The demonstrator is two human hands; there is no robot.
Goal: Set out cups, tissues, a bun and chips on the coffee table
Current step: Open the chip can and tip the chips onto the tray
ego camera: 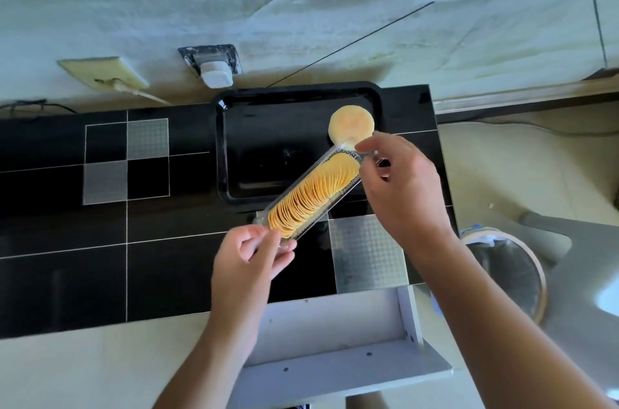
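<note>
A long clear plastic tray of stacked yellow chips (311, 196) is held slantwise over the black coffee table (67, 274). My left hand (249, 261) pinches its near end and my right hand (398, 181) grips its far end. That far end reaches over a glossy black serving tray (231, 147) at the table's back. A round pale bun (351, 124) lies in the tray's right part, just beyond my right fingers. No cups or tissues are in view.
The table top has grey and black squares (127, 160). A white open drawer or shelf (335, 341) juts out at the near edge. A round bin (516, 271) stands on the floor to the right. Wall sockets (211, 62) and a plug sit behind the table.
</note>
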